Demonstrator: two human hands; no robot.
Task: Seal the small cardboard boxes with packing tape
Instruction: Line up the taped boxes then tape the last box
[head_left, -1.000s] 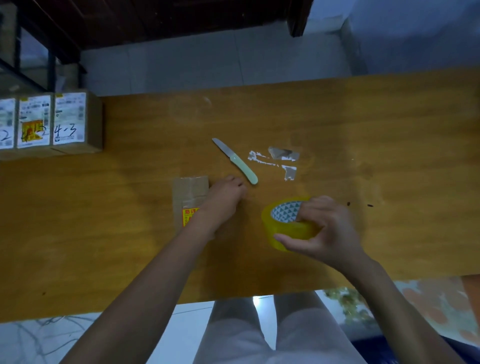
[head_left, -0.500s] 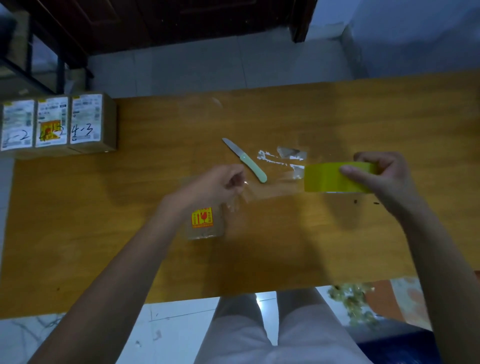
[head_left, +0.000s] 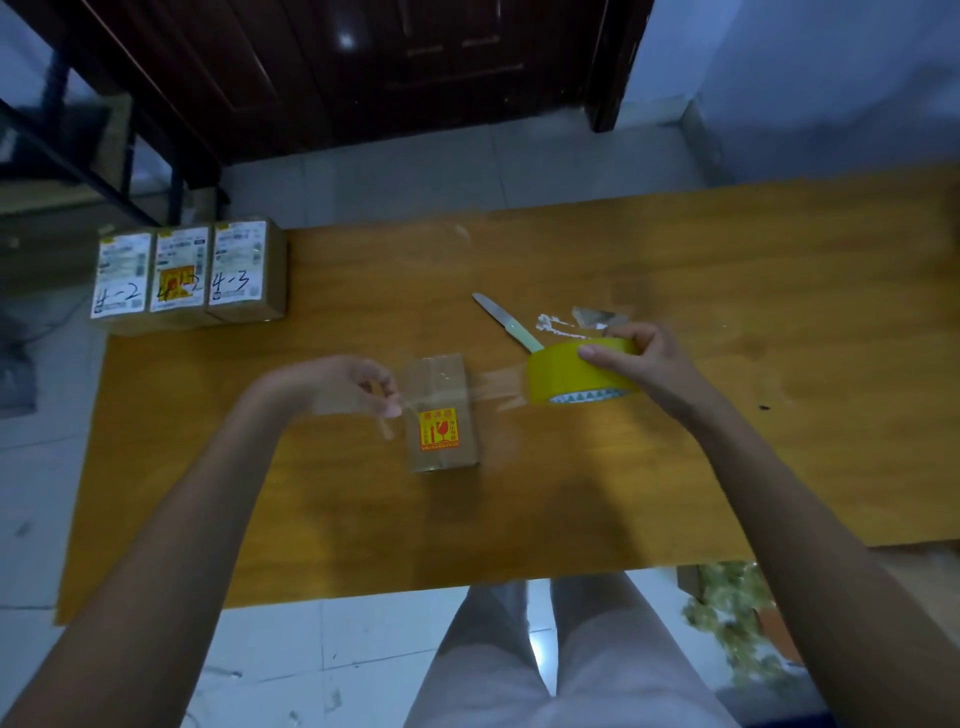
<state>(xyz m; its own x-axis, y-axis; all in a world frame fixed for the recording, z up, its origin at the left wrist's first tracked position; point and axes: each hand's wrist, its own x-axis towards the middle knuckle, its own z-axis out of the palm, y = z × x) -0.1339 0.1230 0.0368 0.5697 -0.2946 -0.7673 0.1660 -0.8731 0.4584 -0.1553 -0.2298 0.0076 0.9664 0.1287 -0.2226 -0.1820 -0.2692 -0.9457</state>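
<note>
On the smooth, orange-brown wooden counter (head_left: 727, 467) we see a small brown cardboard box (head_left: 441, 410) lying near the middle, a rectangular block with a square red-and-yellow sticker (head_left: 439, 428) on its top face. Our right hand (head_left: 641, 364) holds a thick yellow roll of packing tape (head_left: 566, 374) just to the right of the box, its grip curled round the roll, thumb on the near side of the band and fingers over the top; the white, patterned core shows at the lower rim. A glossy clear strip of tape (head_left: 493, 387) stretches from the roll leftward across the top of the box. Our left hand (head_left: 343, 384), blurred, is just left of the box, and its grip pinches the free end of that strip between thumb and fingertips. Behind the roll lies a slim knife (head_left: 506, 322) with a pale green handle and a grey blade, with crumpled scraps of used tape (head_left: 576, 322) beside it. At the far left corner of the counter stand three more cardboard boxes (head_left: 189, 275) in a tight row, touching, each with a white printed label bearing handwritten marks.
</note>
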